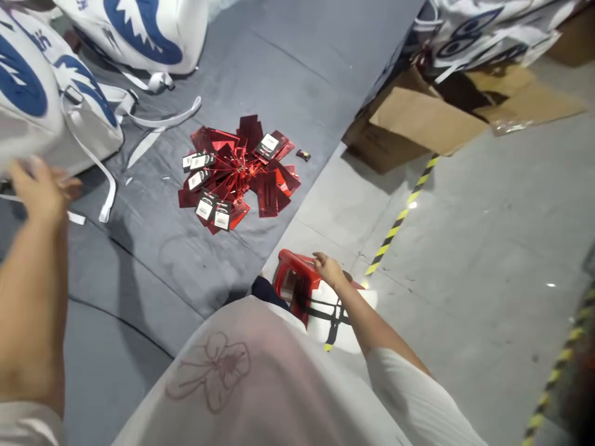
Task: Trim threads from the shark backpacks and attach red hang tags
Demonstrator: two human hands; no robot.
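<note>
White bag (32, 130), blue-patterned, left side of grey cloth (288, 74); your left hand (39, 186) at its lower edge, blurred, whether gripping cannot be told. Your right hand (329, 269): released, fingers loosely bent, over red stool (302, 263). Red tags (232, 186): one fanned cluster, mid-cloth, several with white labels (205, 208). Cardboard box (404, 127): flaps open, on floor (465, 248).

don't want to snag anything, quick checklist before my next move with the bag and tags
1. Left hand gripping the nearest white bag: cannot tell, blurred
2. Right hand clear of that bag: ok, by the red seat
3. Red tags apart from that bag: ok
4. White strap tucked in: not ok, loose on the gray cloth
5. Cardboard box open: ok, flaps spread
</note>
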